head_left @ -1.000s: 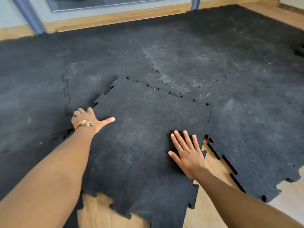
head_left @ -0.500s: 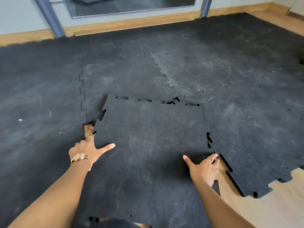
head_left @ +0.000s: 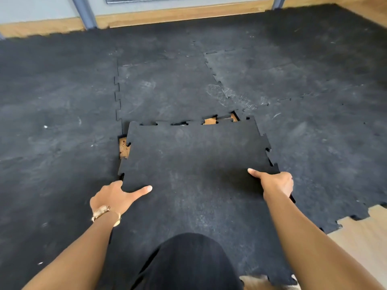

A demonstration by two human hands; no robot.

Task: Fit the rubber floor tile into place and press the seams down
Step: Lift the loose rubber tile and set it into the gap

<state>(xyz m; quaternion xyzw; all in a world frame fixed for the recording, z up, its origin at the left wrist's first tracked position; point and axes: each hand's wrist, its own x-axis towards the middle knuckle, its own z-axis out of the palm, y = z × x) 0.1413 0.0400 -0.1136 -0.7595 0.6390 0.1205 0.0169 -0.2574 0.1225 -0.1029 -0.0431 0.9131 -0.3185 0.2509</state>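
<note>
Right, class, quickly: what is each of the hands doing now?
Left hand: gripping the left edge of the loose black rubber floor tile, thumb on top.
Right hand: gripping its right edge, thumb on top.

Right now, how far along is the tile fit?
Done: surrounding mats interlocked. In hand: left hand and right hand grip the loose tile by its side edges. Left: wood gaps at its far and left edges; no seams locked or pressed.

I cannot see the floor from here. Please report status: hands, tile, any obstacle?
Left hand and right hand grip the loose tile by its side edges. Not seated: wood floor shows at far seam. Nothing in the way.
</note>
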